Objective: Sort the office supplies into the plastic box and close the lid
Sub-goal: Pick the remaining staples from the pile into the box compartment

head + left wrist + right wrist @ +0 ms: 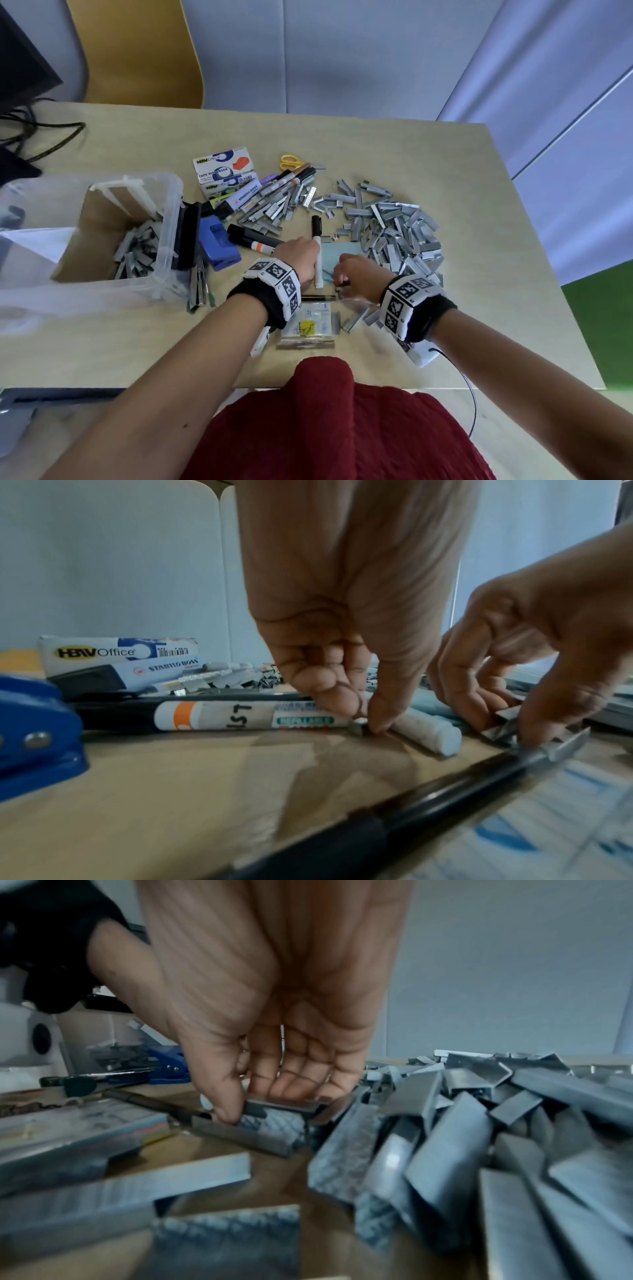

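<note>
The plastic box (171, 219) stands open at the table's (445, 164) left side, well to the left of both hands, with a heap of staple strips (137, 250) already inside its cardboard-lined compartment. Against the box's near wall lie a black eraser-like block (187, 233) and a blue hole punch (219, 243).

The left hand (301, 255) reaches down with thumb and forefinger tips (346, 704) pinched on a tiny staple piece (358, 727) resting on the table, just beside the white end of a marker (428, 729). Left of those fingertips lies an orange-banded marker (219, 715).

The right hand (356, 270) is just right of the left, its thumb (226, 1110) and curled fingers closed on a short staple strip (281, 1106) at table level. Immediately right of its fingers spreads the big loose pile of staple strips (394, 226). Under both hands lies a pale blue sheet (340, 251).

Nearer than the fingers sit a black pen (394, 813) and a clear packet of sticky tabs (308, 325). Beyond the fingers are more markers (291, 178), yellow-handled scissors (289, 161), a Stabilo highlighter (239, 202) and tape dispenser boxes (224, 171).
</note>
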Motion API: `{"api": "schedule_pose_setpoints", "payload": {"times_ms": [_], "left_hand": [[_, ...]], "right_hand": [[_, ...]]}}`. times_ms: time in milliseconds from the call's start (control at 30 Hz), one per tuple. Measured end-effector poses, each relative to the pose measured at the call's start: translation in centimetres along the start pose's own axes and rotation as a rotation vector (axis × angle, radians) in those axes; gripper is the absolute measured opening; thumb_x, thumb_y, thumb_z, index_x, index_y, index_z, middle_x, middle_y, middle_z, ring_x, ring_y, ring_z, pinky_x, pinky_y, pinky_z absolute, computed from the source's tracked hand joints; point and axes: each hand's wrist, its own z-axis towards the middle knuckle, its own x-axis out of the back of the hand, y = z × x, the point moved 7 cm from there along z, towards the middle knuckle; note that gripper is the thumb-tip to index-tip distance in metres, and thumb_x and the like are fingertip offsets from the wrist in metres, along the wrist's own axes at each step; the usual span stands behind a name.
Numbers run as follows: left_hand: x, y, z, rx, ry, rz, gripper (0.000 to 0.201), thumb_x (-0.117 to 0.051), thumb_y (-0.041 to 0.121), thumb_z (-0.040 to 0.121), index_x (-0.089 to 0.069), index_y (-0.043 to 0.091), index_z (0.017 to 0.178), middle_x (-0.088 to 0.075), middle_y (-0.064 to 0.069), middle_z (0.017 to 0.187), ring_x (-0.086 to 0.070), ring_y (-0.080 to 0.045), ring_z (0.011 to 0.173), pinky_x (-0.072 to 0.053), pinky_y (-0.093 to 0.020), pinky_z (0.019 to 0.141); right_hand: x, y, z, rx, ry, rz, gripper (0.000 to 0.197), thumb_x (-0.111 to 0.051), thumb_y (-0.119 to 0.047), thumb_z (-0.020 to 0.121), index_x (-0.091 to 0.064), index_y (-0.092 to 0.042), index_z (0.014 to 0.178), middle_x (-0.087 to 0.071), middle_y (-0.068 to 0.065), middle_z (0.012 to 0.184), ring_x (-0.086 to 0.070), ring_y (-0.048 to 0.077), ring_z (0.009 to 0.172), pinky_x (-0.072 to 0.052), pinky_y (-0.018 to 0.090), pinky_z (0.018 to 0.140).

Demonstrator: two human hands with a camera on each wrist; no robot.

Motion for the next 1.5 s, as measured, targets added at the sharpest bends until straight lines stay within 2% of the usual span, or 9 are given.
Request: {"api": "schedule_pose_setpoints", "payload": {"times_ms": [133,333,500,667,733,933,1067,1200,1500], "left_hand": [[0.7,-1.0,0.4,0.027,0.054,-0.174,0.008,-0.058,0.011,0.085,-0.060,0.003,0.086,-0.064,-0.013,0.094,-0.062,-0.030,0.088,-0.049,-0.037,0.074],[1.3,-3.7,0.2,0.244,0.105,-1.328,0.019,-0.055,-0.007,0.084,-0.050,0.004,0.068,-0.061,-0.007,0.053,-0.052,-0.018,0.048,-0.043,-0.022,0.047],[-1.4,-2.6,-0.4,0.468,-0.009,-1.978,0.024,-0.043,0.004,0.096,-0.056,-0.001,0.077,-0.059,-0.009,0.057,-0.057,-0.010,0.038,-0.050,-0.017,0.043],[-2.7,-0.9,-0.8,0.485,-0.107,-2.152,0.032,-0.034,0.018,0.098,-0.056,-0.001,0.085,-0.062,-0.017,0.077,-0.058,-0.023,0.070,-0.049,-0.030,0.068],[-2.6,-0.2,-0.9,0.467,-0.132,-2.233,0.039,-0.029,0.023,0.100,-0.055,-0.001,0.083,-0.064,-0.017,0.064,-0.056,-0.023,0.071,-0.047,-0.031,0.072],[-3.7,-0.9,-1.0,0.604,-0.131,-2.152,0.043,-0.029,0.035,0.100,-0.047,0.010,0.069,-0.047,-0.001,0.038,-0.043,-0.010,0.028,-0.033,-0.009,0.036],[-3.6,-1.6,-1.2,0.573,-0.112,-1.984,0.041,-0.033,0.030,0.098,-0.027,0.020,0.058,-0.026,0.007,0.032,-0.022,-0.007,0.022,-0.015,-0.009,0.030],[-3.6,-1.5,-1.2,0.531,-0.134,-1.943,0.044,-0.036,0.035,0.099,-0.025,0.021,0.058,-0.024,0.008,0.033,-0.020,-0.006,0.023,-0.013,-0.011,0.028],[-4.0,-1.7,-1.9,0.555,-0.055,-2.067,0.043,-0.038,0.032,0.098,-0.028,0.020,0.059,-0.027,0.007,0.033,-0.026,-0.007,0.024,-0.020,-0.008,0.032]], "right_hand": [[0.7,0.7,0.1,-0.035,0.068,0.110,0.019,-0.064,-0.017,0.084,-0.065,-0.007,0.100,-0.057,0.005,0.107,-0.049,0.012,0.091,-0.037,0.019,0.085],[3.6,2.4,-0.3,-0.141,0.201,0.567,0.015,-0.065,-0.010,0.083,-0.067,0.001,0.094,-0.065,0.001,0.083,-0.059,-0.002,0.057,-0.049,0.011,0.061],[5.3,2.3,-0.4,-0.199,0.248,0.862,0.007,-0.063,-0.002,0.082,-0.065,0.000,0.089,-0.064,0.002,0.076,-0.062,0.003,0.055,-0.054,0.013,0.059],[6.7,0.0,0.7,-0.194,0.308,0.920,0.009,-0.064,0.002,0.080,-0.063,-0.002,0.072,-0.062,0.007,0.068,-0.059,0.011,0.056,-0.056,0.022,0.066],[6.8,-0.6,1.2,-0.199,0.334,0.839,0.007,-0.066,-0.001,0.079,-0.064,-0.001,0.073,-0.062,0.005,0.064,-0.060,0.007,0.050,-0.056,0.024,0.065],[7.5,0.0,0.3,-0.169,0.446,0.681,0.006,-0.067,-0.005,0.080,-0.067,0.001,0.078,-0.061,0.003,0.061,-0.054,0.007,0.051,-0.048,0.013,0.058],[5.6,0.7,-1.3,-0.129,0.250,0.442,0.011,-0.064,-0.007,0.084,-0.068,-0.003,0.094,-0.064,-0.002,0.082,-0.055,0.001,0.066,-0.040,-0.002,0.062],[1.3,0.0,-2.2,-0.021,-0.012,0.156,0.021,-0.062,-0.006,0.084,-0.067,-0.010,0.104,-0.066,0.001,0.110,-0.059,0.011,0.097,-0.040,0.025,0.100],[-2.1,-0.8,-1.9,0.111,-0.081,-0.048,0.011,-0.053,-0.015,0.090,-0.062,-0.009,0.090,-0.058,0.001,0.098,-0.057,0.018,0.092,-0.050,0.034,0.092]]}}
